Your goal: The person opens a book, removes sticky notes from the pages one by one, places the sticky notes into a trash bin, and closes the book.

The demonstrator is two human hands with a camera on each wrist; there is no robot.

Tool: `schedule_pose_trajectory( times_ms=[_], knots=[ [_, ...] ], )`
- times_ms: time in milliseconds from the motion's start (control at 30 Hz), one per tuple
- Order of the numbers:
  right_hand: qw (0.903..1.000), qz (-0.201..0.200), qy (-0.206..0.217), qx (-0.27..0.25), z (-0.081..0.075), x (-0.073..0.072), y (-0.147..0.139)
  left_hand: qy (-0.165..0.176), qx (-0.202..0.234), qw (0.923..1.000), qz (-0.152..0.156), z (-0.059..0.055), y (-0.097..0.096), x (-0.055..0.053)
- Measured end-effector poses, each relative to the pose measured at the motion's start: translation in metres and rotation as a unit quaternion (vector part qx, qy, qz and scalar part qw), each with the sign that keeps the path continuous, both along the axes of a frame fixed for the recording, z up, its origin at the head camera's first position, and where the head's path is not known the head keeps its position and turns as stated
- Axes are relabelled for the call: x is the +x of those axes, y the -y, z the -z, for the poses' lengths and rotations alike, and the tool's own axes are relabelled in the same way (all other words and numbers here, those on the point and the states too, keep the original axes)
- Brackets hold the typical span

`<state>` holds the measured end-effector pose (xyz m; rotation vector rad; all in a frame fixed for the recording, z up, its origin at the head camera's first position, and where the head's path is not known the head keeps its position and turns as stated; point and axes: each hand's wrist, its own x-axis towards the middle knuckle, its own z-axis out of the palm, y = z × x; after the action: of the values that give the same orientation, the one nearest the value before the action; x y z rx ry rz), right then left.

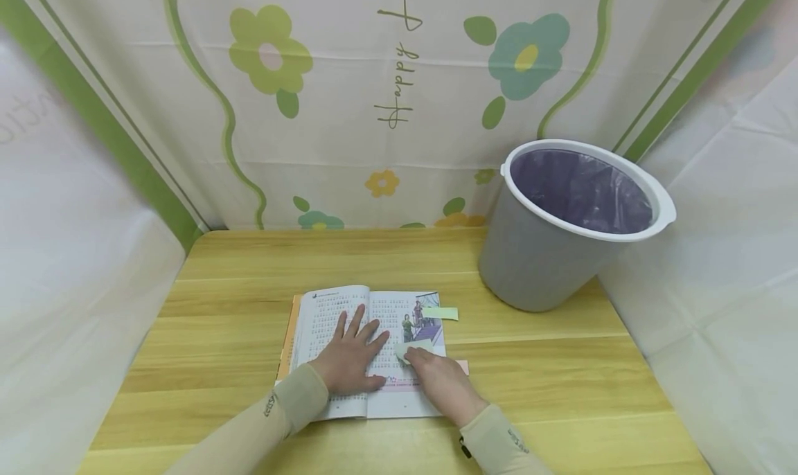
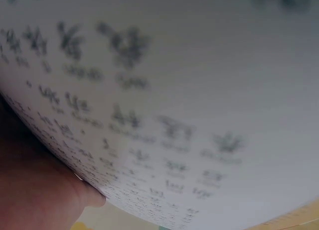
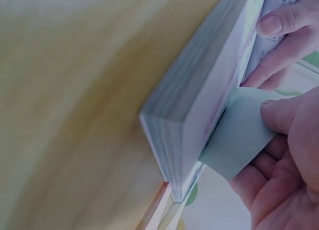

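An open book with printed text and a coloured picture lies on the wooden table. My left hand rests on it with fingers spread, across the left page and the centre fold. Over the right page, my right hand pinches a pale green sticky note between thumb and fingers; the note stands up from the page in the right wrist view. A light green tab and a pink tab stick out from the book's right edge. Blurred printed text fills most of the left wrist view.
A grey bin with a white rim and a dark purple liner stands at the table's back right. Wooden tabletop extends around the book. Behind the table hangs a flowered curtain, with white cloth at both sides.
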<state>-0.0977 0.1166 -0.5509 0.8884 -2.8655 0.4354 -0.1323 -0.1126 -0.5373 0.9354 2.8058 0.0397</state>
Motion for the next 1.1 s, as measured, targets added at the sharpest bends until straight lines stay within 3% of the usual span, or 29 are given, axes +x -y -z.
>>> schedule_pose_trajectory(
  times_ms=[600, 1100],
  knots=[
    [0.9975, 0.029, 0.037, -0.052, -0.005, -0.001, -0.002, -0.007, -0.006, 1.0000, 0.002, 0.003, 0.001, 0.000],
    [0.9951, 0.043, 0.058, -0.068, -0.011, -0.003, -0.004, -0.006, -0.005, 0.9999, 0.007, -0.003, 0.000, 0.001]
  ],
)
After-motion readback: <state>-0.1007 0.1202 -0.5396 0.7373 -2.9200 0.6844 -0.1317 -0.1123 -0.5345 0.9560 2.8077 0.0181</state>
